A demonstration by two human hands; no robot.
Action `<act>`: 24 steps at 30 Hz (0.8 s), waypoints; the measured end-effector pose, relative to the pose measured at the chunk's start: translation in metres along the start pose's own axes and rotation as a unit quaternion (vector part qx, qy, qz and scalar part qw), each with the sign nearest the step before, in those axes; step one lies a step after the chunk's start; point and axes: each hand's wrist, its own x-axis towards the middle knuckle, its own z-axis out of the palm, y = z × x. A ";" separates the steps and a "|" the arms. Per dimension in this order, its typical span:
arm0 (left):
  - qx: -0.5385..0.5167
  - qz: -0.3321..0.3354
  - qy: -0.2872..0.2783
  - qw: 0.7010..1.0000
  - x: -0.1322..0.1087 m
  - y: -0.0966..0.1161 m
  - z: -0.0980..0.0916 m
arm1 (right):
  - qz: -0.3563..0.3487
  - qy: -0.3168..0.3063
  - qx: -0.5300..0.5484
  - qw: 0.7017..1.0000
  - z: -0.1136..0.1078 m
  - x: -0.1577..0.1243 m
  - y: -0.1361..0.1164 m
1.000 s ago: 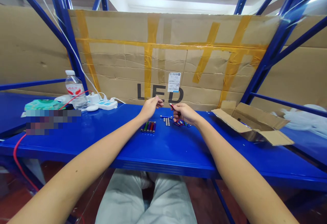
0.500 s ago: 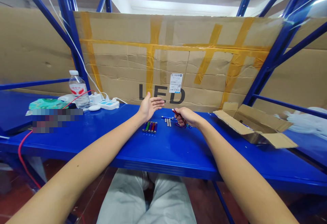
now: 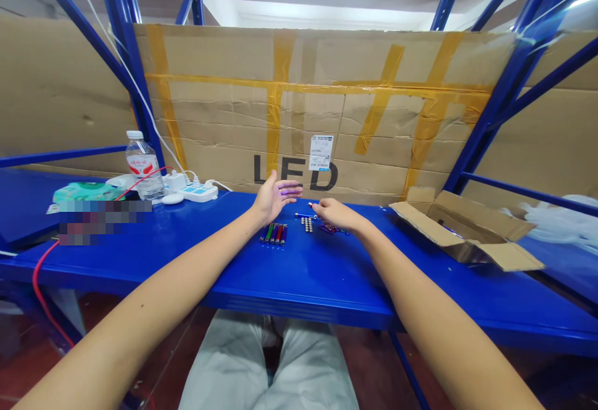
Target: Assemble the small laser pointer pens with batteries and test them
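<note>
My left hand (image 3: 273, 197) is raised above the blue shelf (image 3: 299, 273), open, palm turned to the right; a purple glow lies on its fingertips. My right hand (image 3: 335, 213) is closed on a small red torch (image 3: 311, 205) whose tip points at the left palm. Below the left hand lies a row of several small coloured torches (image 3: 273, 233). A cluster of small silver button cells (image 3: 307, 225) and a thin silver part (image 3: 301, 215) sit between the hands. More coloured pieces (image 3: 332, 229) lie under my right hand, partly hidden.
An open cardboard box (image 3: 467, 230) lies to the right. At the left stand a water bottle (image 3: 142, 165), a power strip (image 3: 197, 192), a green tissue pack (image 3: 81, 191) and a red cable (image 3: 40, 273). A taped cardboard sheet (image 3: 374, 117) marked LED backs the shelf.
My left hand has gone from pinched fingers to an open palm. My right hand has dropped lower with the red torch, and a purple glow now shows on the left fingertips.
</note>
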 end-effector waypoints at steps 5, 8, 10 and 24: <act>-0.012 -0.004 0.000 1.000 0.000 0.000 0.000 | -0.010 0.024 -0.088 0.996 -0.004 0.000 -0.004; -0.017 -0.009 0.003 1.000 -0.001 0.001 0.001 | -0.005 0.034 -0.110 0.993 -0.004 -0.001 -0.009; -0.011 -0.008 0.003 1.000 -0.002 0.002 0.002 | -0.002 0.045 -0.112 0.993 -0.004 -0.002 -0.011; -0.044 -0.017 -0.005 0.999 -0.003 0.005 0.002 | -0.048 0.082 -0.156 0.983 0.000 0.004 0.004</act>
